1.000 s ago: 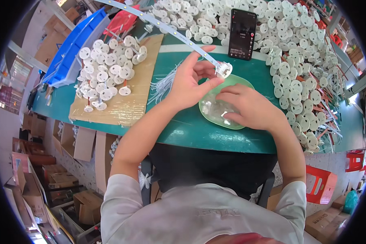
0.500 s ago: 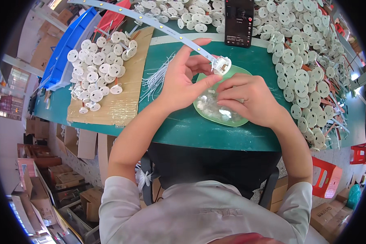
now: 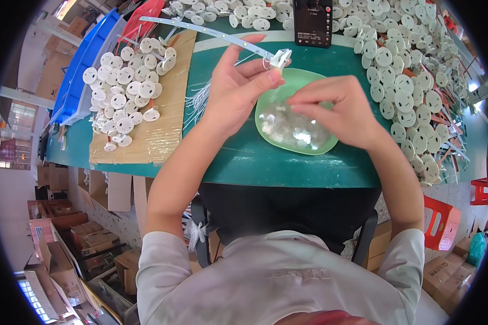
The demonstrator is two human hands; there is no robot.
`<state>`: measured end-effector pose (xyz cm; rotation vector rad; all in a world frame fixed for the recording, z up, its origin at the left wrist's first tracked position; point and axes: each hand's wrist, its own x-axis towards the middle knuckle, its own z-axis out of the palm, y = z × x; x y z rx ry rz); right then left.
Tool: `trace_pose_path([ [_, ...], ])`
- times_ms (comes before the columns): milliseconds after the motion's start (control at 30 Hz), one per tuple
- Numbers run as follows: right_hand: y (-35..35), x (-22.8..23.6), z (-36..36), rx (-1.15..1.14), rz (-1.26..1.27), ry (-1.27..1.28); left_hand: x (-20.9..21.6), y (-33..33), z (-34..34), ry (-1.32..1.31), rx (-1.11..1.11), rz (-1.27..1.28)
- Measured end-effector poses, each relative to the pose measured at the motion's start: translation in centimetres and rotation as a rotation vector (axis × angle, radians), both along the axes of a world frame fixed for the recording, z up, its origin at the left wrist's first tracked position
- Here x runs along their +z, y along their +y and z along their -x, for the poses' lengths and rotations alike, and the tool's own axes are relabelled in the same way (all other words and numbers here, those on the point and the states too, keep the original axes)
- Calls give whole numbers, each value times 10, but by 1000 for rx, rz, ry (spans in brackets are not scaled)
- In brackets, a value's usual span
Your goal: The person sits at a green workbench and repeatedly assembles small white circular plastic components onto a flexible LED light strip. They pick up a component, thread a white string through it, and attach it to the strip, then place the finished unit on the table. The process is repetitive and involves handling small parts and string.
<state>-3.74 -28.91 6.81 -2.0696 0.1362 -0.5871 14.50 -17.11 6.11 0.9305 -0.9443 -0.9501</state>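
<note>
My left hand point(image 3: 236, 92) grips a white LED strip point(image 3: 219, 35) close to its end, where a white plastic end piece point(image 3: 280, 58) sticks out past the thumb. The strip slants up and to the left from there. My right hand point(image 3: 341, 111) hovers over a light green tray point(image 3: 295, 78) with thumb and forefinger pinched together. Whatever lies between those fingertips is too small to make out. Small clear, shiny pieces point(image 3: 293, 131) are heaped in the tray. Thin white wires point(image 3: 199, 102) lie on the table beside my left wrist.
On the left, white round discs point(image 3: 126, 86) are piled on a cardboard sheet point(image 3: 165, 130), beside a blue bin point(image 3: 89, 67). More discs point(image 3: 404, 103) cover the table's right side and back. A phone point(image 3: 313, 24) stands at the back, its screen lit.
My left hand has turned the end piece, which now shows its side instead of its round face. The right hand has drawn away from it, fingertips pinched over the tray.
</note>
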Motion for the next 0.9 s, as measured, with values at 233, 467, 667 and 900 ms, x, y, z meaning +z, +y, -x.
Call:
trace_pose_path([
  [233,-4,-3,-1,-27,-477,9,0,4,1,63,-46,10],
  [467,-4,-3,-1,-115,-469,23,-1,5,3,56,-49,6],
  [667,-3,-1,-2,-129,-397,73,0,5,3,40,-37,3],
  [900,4,1,-1,-101,-395,99,-1,4,3,-13,-17,-12],
])
